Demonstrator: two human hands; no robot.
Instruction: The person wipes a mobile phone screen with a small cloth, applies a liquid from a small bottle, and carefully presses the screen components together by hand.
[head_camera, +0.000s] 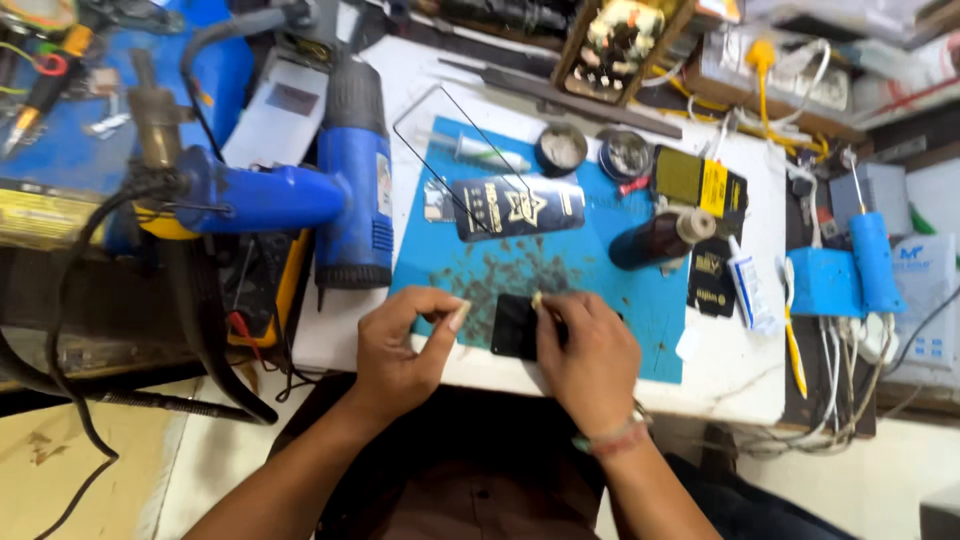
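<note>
A small black flat phone (514, 327) lies on the near edge of a blue work mat (610, 285). My right hand (588, 358) rests on the phone's right side, thumb and fingers pinched at its top corner; whether a small tool sits between them is unclear. My left hand (402, 342) hovers just left of the phone with thumb and forefinger pinched together, nothing clearly visible between them. Dark scraps are scattered on the mat above the phone.
A blue heat gun (345, 195) stands left of the mat, beside a yellow multimeter (262, 285). On the mat lie a dark packaged screen protector (518, 207), a glue tube (480, 152), two round tins (562, 148) and a dark bottle (655, 240). A blue soldering tool (872, 258) and cables sit right.
</note>
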